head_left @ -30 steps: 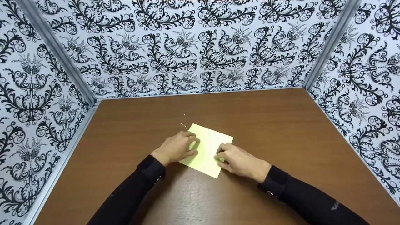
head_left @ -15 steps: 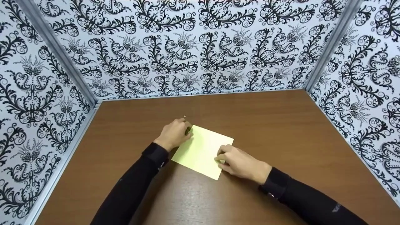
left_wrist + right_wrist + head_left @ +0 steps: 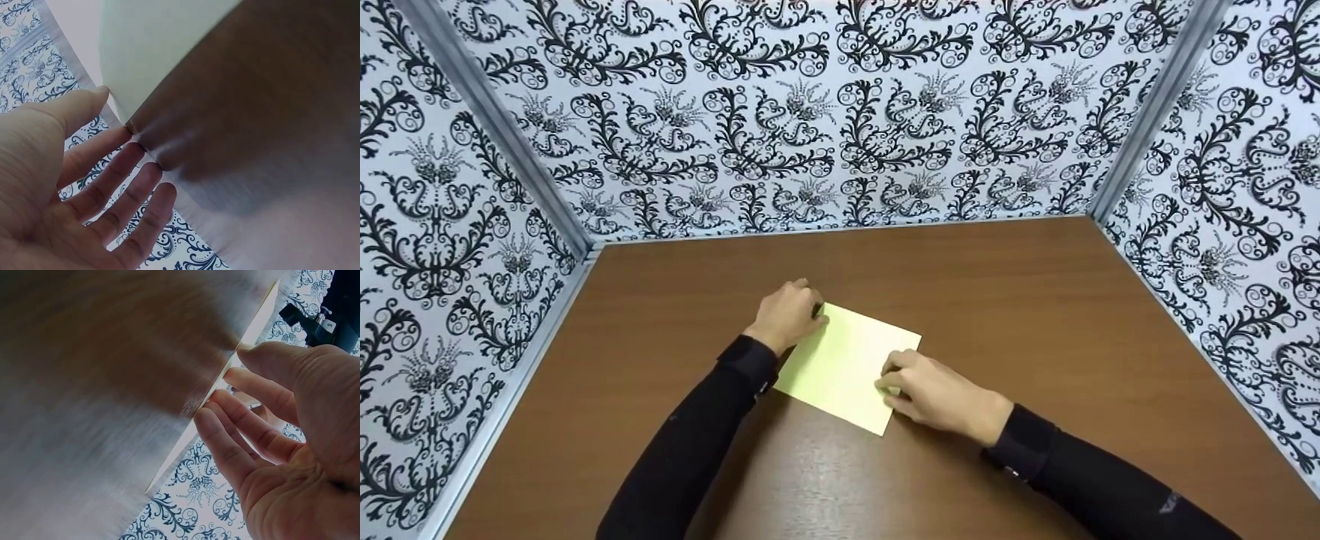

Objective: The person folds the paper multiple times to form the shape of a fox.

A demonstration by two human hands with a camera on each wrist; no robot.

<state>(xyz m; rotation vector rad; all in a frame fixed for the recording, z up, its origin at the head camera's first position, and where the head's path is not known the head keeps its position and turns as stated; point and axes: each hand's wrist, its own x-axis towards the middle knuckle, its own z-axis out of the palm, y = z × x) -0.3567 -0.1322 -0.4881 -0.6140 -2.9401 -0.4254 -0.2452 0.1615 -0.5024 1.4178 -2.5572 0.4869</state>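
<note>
- Touching the far left corner of the yellow paper (image 3: 840, 375) with the left hand (image 3: 787, 315), from the outer side of that corner.
- Spread loosely in that hand, seen from the left wrist: four nearly straight fingers (image 3: 128, 201), with the thumb (image 3: 84, 109) apart from them, close to the edge of the sheet. Hard to tell in this dim view whether lightly pinching the corner or only touching it.
- Resting against the right edge of the sheet, about midway along, with the right hand (image 3: 941, 394); slightly bent in the fingers, half open overall, with thumb and fingertips set along the edge and not wrapped round anything.
- Lying between both hands, seemingly flat and turned a little askew: the same paper, with one bare corner nearer the body than the right hand and another just beyond it.
- Spreading under and around both hands: the brown table (image 3: 997, 285), shiny on the near side of them.
- Reaching in behind the hands, from the near side: the left sleeve (image 3: 690, 442) and the right sleeve (image 3: 1087, 465), both black.
- Standing well beyond the hands: a black-and-white patterned wall (image 3: 810, 112), with a grey post (image 3: 502, 127) far off to the left.
</note>
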